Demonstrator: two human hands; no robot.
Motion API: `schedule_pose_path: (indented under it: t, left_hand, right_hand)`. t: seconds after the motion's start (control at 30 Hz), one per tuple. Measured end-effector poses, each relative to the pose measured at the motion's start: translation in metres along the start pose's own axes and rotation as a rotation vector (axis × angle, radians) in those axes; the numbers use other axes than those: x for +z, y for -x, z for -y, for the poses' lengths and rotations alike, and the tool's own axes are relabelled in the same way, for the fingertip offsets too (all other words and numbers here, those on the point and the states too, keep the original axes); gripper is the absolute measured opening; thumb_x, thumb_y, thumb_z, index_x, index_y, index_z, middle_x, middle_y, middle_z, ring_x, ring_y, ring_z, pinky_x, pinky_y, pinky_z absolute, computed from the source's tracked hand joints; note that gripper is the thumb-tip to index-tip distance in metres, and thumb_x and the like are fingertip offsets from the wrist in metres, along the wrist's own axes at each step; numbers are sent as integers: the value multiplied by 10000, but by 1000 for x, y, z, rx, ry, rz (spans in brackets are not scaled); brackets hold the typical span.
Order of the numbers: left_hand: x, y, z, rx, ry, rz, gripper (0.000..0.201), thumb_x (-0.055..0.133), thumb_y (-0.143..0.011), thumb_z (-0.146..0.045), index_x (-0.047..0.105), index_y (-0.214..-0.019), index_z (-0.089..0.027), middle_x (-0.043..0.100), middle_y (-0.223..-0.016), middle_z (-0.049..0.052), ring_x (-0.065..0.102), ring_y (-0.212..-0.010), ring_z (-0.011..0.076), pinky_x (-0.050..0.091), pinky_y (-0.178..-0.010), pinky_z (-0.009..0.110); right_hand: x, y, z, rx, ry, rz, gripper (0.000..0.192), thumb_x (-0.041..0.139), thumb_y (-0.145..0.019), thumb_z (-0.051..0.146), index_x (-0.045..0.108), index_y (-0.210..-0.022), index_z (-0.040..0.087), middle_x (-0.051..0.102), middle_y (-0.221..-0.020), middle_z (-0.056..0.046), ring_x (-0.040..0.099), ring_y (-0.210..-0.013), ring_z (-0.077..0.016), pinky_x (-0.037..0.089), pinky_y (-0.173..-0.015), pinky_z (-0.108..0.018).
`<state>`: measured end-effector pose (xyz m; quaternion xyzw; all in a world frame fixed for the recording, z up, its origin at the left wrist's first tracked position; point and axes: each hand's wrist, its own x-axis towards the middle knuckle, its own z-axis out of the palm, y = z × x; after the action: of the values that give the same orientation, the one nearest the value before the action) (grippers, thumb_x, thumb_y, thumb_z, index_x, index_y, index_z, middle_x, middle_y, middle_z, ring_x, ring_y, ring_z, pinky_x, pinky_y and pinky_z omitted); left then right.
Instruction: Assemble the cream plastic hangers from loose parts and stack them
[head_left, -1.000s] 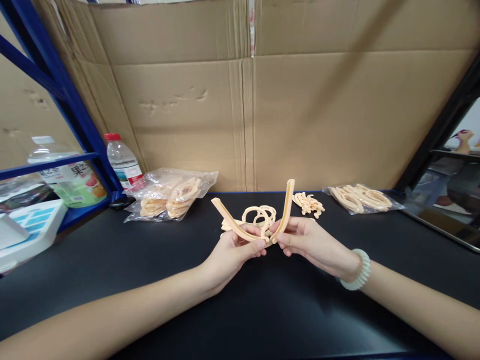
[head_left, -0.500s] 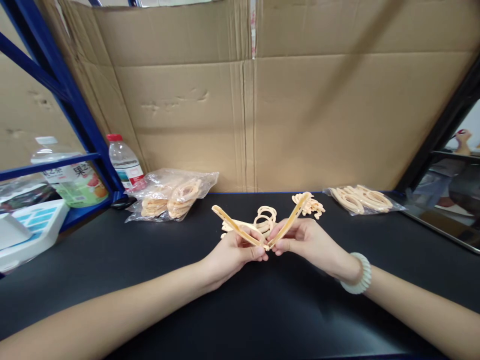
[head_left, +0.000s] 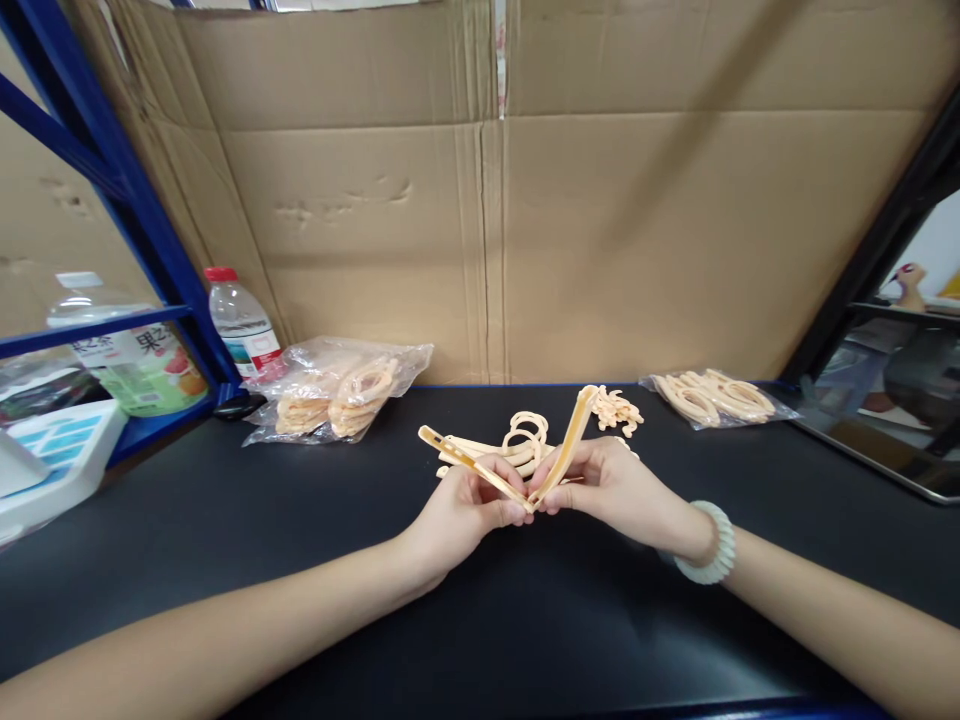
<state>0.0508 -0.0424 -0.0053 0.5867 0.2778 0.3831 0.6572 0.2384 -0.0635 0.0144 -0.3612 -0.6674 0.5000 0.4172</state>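
Over the middle of the black table, my left hand (head_left: 474,510) pinches the lower end of a long, slim, cream-coloured plastic strip (head_left: 457,452) with a hollow inner side. My right hand (head_left: 600,485) grips a second such cream strip (head_left: 568,440), which rises up and to the right. The two strips meet at their lower ends between my fingertips, forming a V; whether they are joined there I cannot tell. Just behind my hands lie loose cream plastic pieces (head_left: 525,428), some with ring-shaped ends. A pile of small curved cream pieces (head_left: 619,408) sits behind my right hand.
A clear bag of cream parts (head_left: 364,390) lies at the back left, beside a red-capped bottle (head_left: 244,325). Another bagged set (head_left: 709,395) rests at the back right. A cardboard wall (head_left: 360,220) closes off the rear; blue shelf posts (head_left: 112,180) stand left.
The right strip has turned more upright, and the left one has tipped slightly lower. Both hands keep their hold near the same spot. The whole view has shifted a little.
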Motion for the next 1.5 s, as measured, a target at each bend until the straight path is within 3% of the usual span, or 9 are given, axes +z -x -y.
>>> schedule_pose_path:
  t: [0.4,0.93,1.27,1.4,1.5]
  left_hand:
    - [4,1,-2,0,2,0,108,760,-656,-151,658,-687,-137,679,-644,17,595,-601,127,466,-618,240]
    - [11,2,3,25,7,-229,147,777,-589,-125,667,-685,-127,688,-659,26,624,-613,159,511,-625,280]
    - [12,1,3,0,36,-251,259,834,-597,-173,726,-825,-115,724,-742,44,647,-644,133,544,-650,232]
    - [8,2,-5,-26,27,-219,308,829,-643,-212,717,-910,-109,731,-837,69,662,-691,125,553,-660,202]
    - [-4,0,-18,-56,34,-249,258,828,-655,-225,707,-842,-94,730,-831,82,667,-656,118,565,-652,191]
  right_hand:
    - [1,0,-3,-10,-23,27,153,690,-697,114,744,-806,208,715,-734,3,676,-708,-163,543,-691,-286]
    - [15,3,-11,-76,-8,-119,121,729,-706,241,697,-817,205,713,-812,-20,685,-778,-211,565,-774,-359]
    - [16,-3,-17,-54,-48,-231,233,754,-686,335,666,-817,164,705,-836,-50,674,-786,-200,565,-738,-340]
    - [4,-3,-10,-38,-41,-178,266,768,-675,344,666,-845,168,693,-859,-41,657,-786,-177,548,-722,-318]
    - [-22,-3,0,8,-6,-105,256,777,-670,339,671,-832,171,675,-768,-12,639,-706,-143,519,-646,-269]
